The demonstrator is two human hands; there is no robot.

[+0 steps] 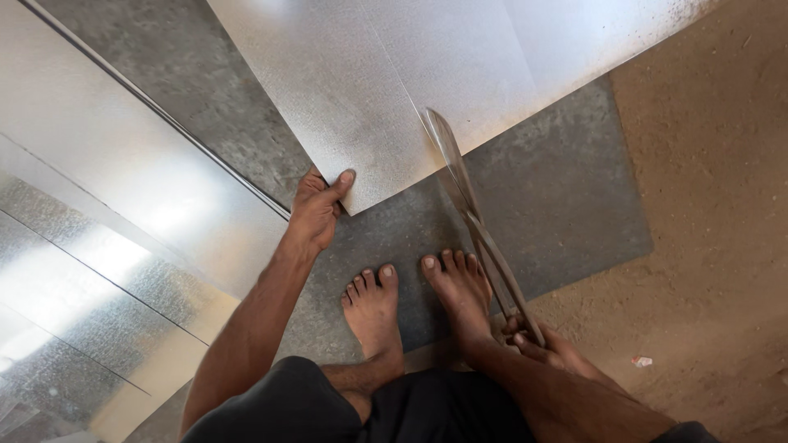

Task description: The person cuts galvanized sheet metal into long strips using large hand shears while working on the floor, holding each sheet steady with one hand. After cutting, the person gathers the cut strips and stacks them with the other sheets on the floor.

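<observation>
A large galvanised metal sheet (394, 90) lies in front of me, lifted at its near corner. My left hand (318, 209) pinches that corner, thumb on top. My right hand (546, 344) is closed around the handles of long metal shears (472, 213). The shears' blades reach up to the sheet's near edge, where a straight cut line runs away from me. My two bare feet (419, 299) stand on a grey slab just below the sheet, between my hands.
More shiny metal sheets (98, 230) lie stacked on the left. A grey stone slab (566, 197) is under the work. Sandy brown ground (714, 213) fills the right side, with a small scrap of litter (642, 361).
</observation>
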